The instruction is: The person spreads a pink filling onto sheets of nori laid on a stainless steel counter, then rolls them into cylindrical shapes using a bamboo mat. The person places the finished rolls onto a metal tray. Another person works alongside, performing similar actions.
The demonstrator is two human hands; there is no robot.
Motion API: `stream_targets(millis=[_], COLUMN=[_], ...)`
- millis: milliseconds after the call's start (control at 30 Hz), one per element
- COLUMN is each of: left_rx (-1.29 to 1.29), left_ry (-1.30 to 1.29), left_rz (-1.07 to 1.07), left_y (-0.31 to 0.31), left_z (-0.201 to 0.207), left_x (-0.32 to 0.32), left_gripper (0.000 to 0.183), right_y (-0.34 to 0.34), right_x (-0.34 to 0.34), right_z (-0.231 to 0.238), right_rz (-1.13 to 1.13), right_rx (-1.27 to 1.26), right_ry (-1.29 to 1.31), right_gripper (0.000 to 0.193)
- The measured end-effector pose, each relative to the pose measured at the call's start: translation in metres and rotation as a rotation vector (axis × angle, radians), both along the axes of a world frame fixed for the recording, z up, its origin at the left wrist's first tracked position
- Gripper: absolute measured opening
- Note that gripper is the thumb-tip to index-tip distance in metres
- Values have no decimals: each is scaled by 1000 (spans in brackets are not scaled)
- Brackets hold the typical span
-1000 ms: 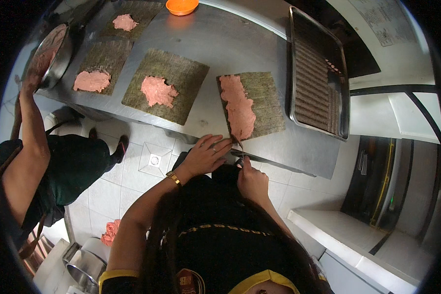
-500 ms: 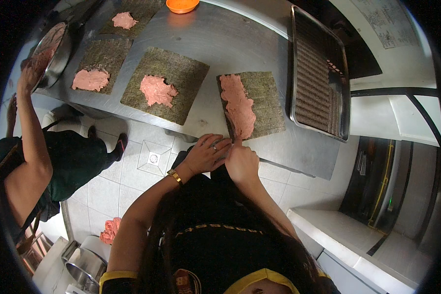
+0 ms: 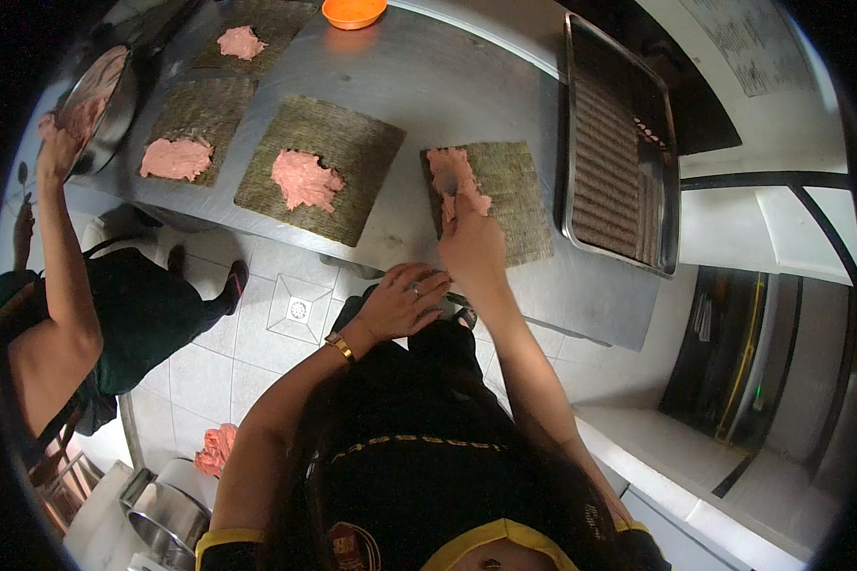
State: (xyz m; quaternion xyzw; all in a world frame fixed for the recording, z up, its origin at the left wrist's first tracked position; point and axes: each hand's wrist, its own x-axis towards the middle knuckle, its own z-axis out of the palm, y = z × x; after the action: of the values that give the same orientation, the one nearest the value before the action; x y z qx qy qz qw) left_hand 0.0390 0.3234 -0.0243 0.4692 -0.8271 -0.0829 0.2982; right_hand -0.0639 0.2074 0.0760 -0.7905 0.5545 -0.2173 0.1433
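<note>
Right hand [image 3: 473, 243] closed around thin tool [image 3: 450, 181], mostly hidden, over pink paste [image 3: 445, 160] on rightmost dark sheet [image 3: 524, 205], which lies on bench [image 3: 409, 86]. Left hand [image 3: 405, 300] just beside, at near edge, fingers loose, nothing seen inside. Here paste already forms band; on three other sheets [image 3: 362, 133] only lumps, seemingly not yet spread.

No print is legible on the wall sheet [image 3: 758, 44] or shirt [image 3: 405, 485].

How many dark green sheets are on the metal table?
4: right sheet, beneath the right hand; middle sheet; left sheet; far sheet, beyond the left one. Stacked ones could be hidden.
</note>
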Motion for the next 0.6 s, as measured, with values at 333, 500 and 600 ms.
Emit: stream_targets(millis=[333,500,600], left_rx=[106,64,27], left_ry=[101,104,64], left_rz=[79,326,366], left_y=[-4,-39,-51], left_z=[19,44,38], left_x=[15,28,27], left_gripper=[49,46,44], right_y=[-16,-22,-22], right_x=[-35,-56,-55], right_z=[28,33,39], right_rz=[-19,190,146], right_rx=[328,-18,-41], right_ry=[-193,45,286], right_gripper=[39,38,33])
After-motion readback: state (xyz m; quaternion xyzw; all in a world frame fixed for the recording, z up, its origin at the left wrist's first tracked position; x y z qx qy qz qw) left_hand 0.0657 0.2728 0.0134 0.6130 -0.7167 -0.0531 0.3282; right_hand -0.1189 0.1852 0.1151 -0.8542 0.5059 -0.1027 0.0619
